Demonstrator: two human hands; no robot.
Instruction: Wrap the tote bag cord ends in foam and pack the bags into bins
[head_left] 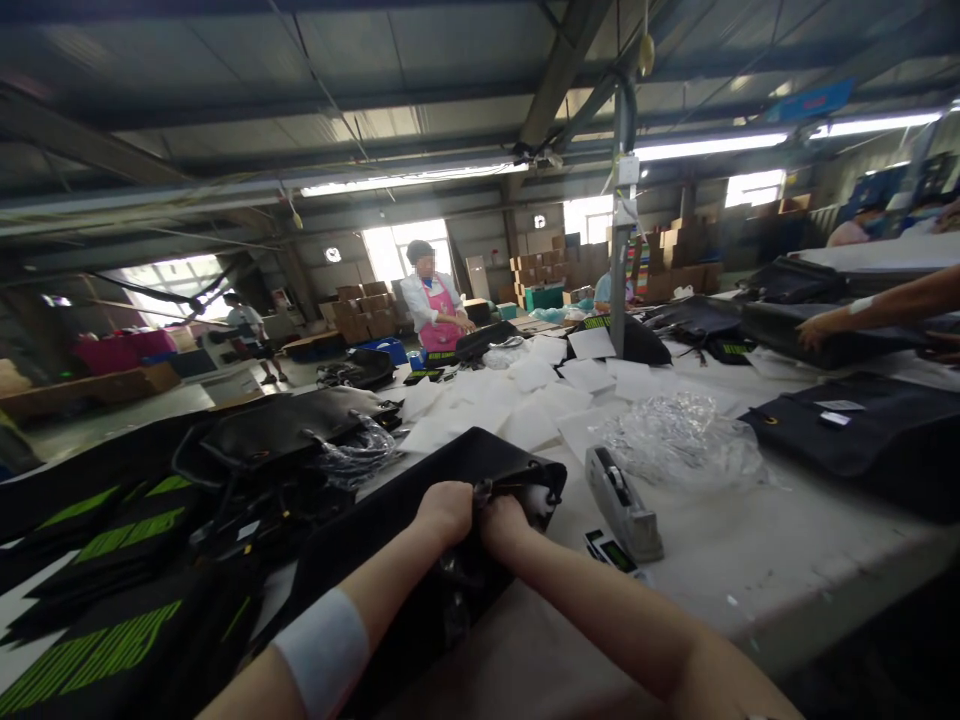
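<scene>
A black bag (pixel 469 460) lies tilted on the table in front of me, its mouth towards my hands. My left hand (pixel 445 512) is closed on the edge of the bag's opening, by a small metal fitting. Close beside it, my right hand (pixel 504 525) reaches into the opening, with its fingers hidden inside. Something white (pixel 537 500) shows in the mouth of the bag near the right hand. To the right of the bag stands a grey desktop tool (pixel 624 505), perhaps a tape dispenser, with black and green tags (pixel 613 552) beside it.
Black bags with green lettering (pixel 112 535) are stacked at the left. White paper sheets (pixel 510 395) and crumpled clear plastic (pixel 679 440) cover the middle. A post (pixel 619 280) rises beyond. Another person's hand (pixel 821 328) touches a bag at the right; a person in a pink apron (pixel 442 310) stands opposite.
</scene>
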